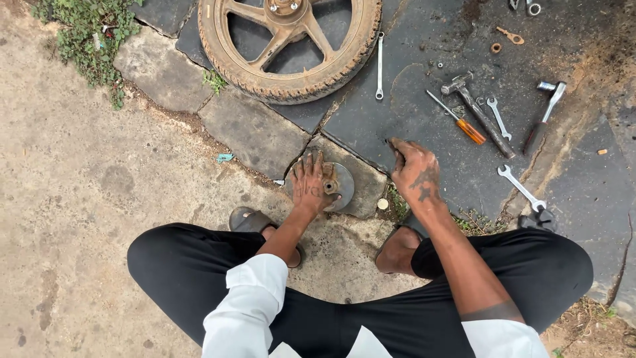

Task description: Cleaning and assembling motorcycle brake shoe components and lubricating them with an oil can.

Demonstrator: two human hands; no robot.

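Note:
My left hand (pixel 309 181) lies flat with fingers spread on a round grey metal hub plate (pixel 340 183) that sits on a stone slab in front of my knees. A rusty centre boss shows just right of the fingers. My right hand (pixel 415 172), greasy and dark-stained, rests on the dark paving slab (pixel 424 106) with its fingers curled around a small dark object that I cannot make out. A muddy motorcycle wheel (pixel 289 46) with cast spokes lies flat farther ahead.
Tools lie on the slab to the right: a hammer (pixel 478 113), an orange-handled screwdriver (pixel 458 120), a long spanner (pixel 379 66), smaller spanners (pixel 521 187) and a ratchet handle (pixel 544 116). Weeds (pixel 86 33) grow at top left. Concrete ground is on the left.

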